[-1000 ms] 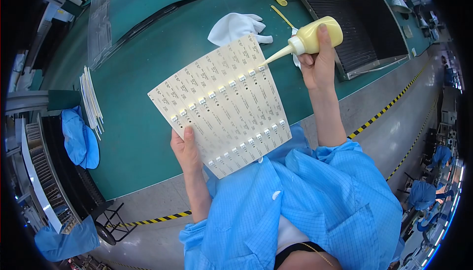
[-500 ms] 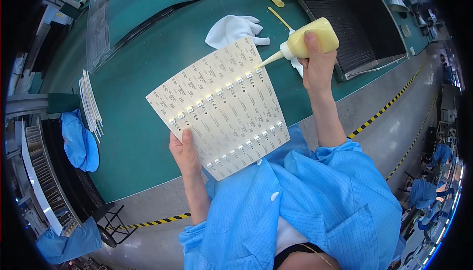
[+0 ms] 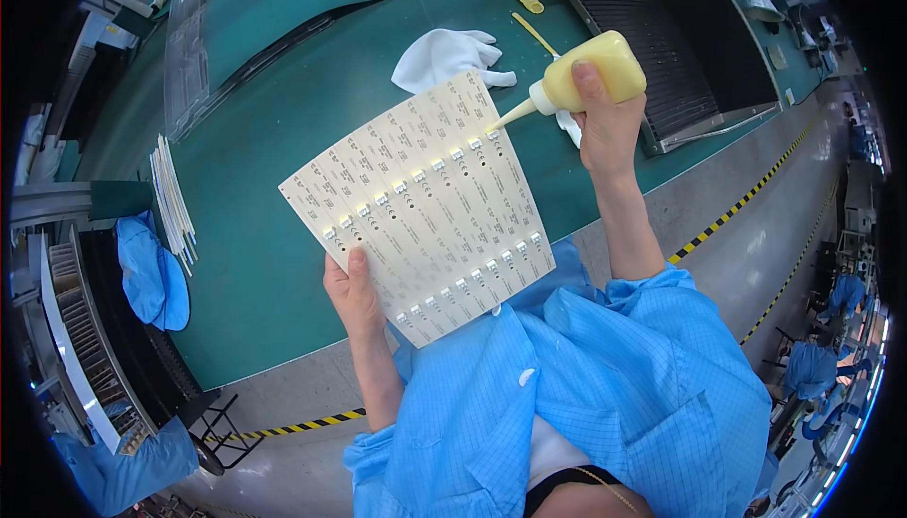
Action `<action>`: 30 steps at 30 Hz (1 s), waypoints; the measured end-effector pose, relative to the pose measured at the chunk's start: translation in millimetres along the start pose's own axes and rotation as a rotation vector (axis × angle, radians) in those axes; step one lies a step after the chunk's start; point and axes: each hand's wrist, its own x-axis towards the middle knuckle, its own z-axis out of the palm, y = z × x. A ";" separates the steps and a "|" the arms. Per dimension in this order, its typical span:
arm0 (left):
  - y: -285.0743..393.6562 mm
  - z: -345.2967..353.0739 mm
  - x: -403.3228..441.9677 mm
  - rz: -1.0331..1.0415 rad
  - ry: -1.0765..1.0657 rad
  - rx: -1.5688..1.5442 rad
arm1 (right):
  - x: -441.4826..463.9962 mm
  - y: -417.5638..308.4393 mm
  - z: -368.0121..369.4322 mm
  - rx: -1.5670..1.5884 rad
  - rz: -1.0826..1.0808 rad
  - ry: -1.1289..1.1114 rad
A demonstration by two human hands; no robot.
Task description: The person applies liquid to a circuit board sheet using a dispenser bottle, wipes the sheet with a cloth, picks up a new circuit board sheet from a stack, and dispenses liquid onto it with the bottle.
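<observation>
My left hand (image 3: 354, 293) grips the lower left edge of a white printed circuit board panel (image 3: 444, 225), thumb on top. Two rows of small silvery components and printed markings run across the panel, which tilts above the bench edge. In my right hand (image 3: 609, 121) is a squeeze bottle (image 3: 600, 69) of pale yellow liquid, fingers wrapped round it. Its narrow nozzle points down-left, the tip at the last component of the upper row, near the panel's right edge. Whether the tip touches is too small to tell.
A white glove (image 3: 444, 60) lies behind the panel on the green bench (image 3: 246, 272). Near it are a yellow spoon (image 3: 528, 0) and a yellow-handled brush (image 3: 535, 34). A black rack (image 3: 699, 55) stands at right, a blue cap (image 3: 151, 272) and thin strips (image 3: 173, 202) at left.
The bottle and my right hand have shifted very slightly left, the nozzle tip staying by the last upper component. My left hand and the panel are almost still.
</observation>
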 end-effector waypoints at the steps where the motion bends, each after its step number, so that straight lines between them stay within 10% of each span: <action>1: -0.1 -0.1 0.0 -0.001 0.000 -0.003 | -0.2 -0.9 0.9 0.000 -0.003 0.007; 30: 3.3 3.1 -2.3 0.022 0.003 -0.025 | 3.5 -0.6 -20.5 0.174 0.056 0.027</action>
